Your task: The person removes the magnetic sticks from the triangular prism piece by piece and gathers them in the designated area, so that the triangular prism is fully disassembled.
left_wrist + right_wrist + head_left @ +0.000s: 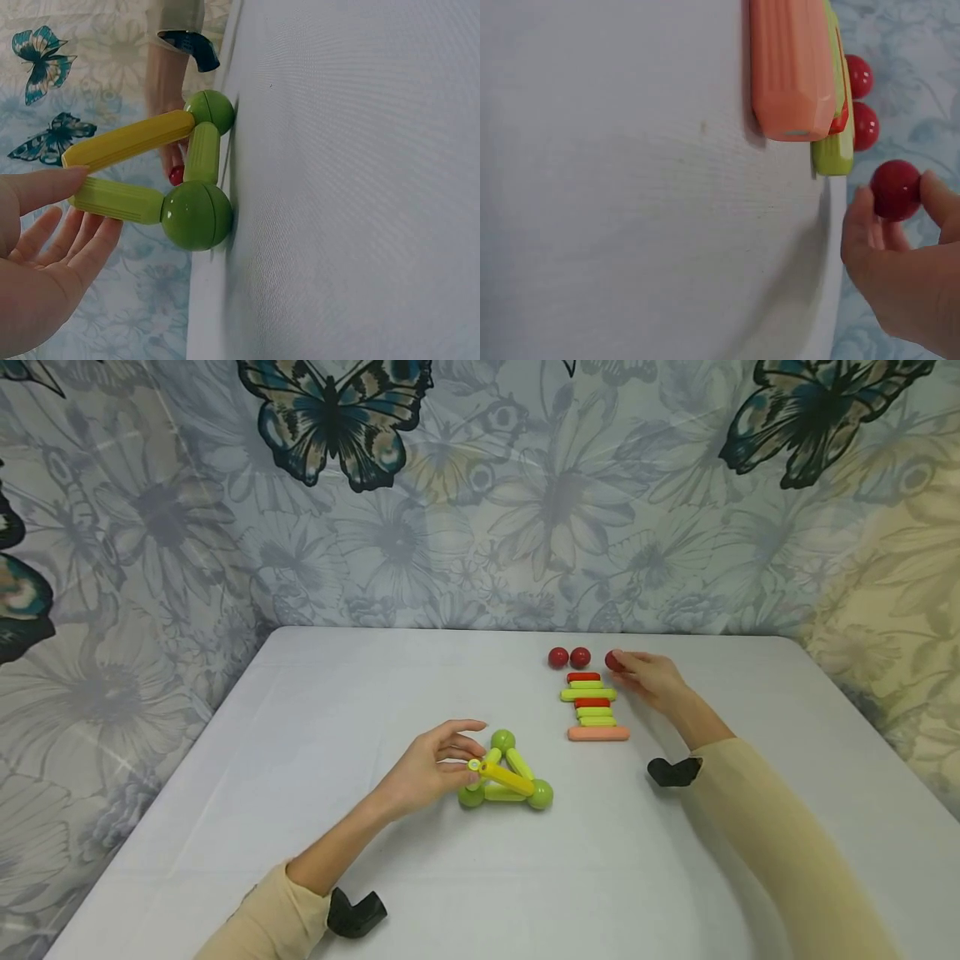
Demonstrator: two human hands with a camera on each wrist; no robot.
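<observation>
On the table a triangular frame of light green rods [504, 794] joins three green balls [540, 794]. A yellow rod [507, 778] slants up from the right-hand ball, and a light green rod [124, 201] rises from another ball. Their free ends come together at my left hand [435, 766], whose thumb and fingers pinch them there. At the far right, my right hand [651, 679] pinches a red ball [896, 190] between thumb and fingertips. Two more red balls [569, 657] lie just left of it, behind a column of rods.
Nearer than the red balls, short red, light green and salmon rods [597, 734] lie stacked in a column on the white table [360, 693]. Butterfly-patterned fabric [450, 527] hangs behind and at the sides. Each wrist wears a black camera mount [356, 913].
</observation>
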